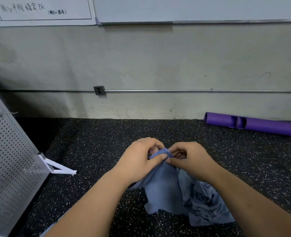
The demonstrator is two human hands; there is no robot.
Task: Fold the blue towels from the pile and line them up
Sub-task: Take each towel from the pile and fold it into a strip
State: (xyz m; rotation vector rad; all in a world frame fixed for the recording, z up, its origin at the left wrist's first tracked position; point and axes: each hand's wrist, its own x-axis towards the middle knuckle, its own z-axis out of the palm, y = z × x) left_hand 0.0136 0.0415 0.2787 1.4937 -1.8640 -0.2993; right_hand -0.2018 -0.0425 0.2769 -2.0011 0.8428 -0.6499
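Blue towel (165, 189) hangs from both hands over the speckled floor (93, 147), its lower part crumpled on the floor near the person. Left hand (137, 161) and right hand (190, 161) nearly meet, each pinching the towel's top edge between thumb and curled fingers. Further off: perforated metal panel (8, 159) left, purple tube (254, 124) against the wall (141, 65), outlet (99, 90), whiteboard (192, 9).

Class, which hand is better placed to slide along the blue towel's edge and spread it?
Probably the right hand: it pinches the blue towel by fingertips, slack cloth bunched below it; the left hand grips the edge as anchor.
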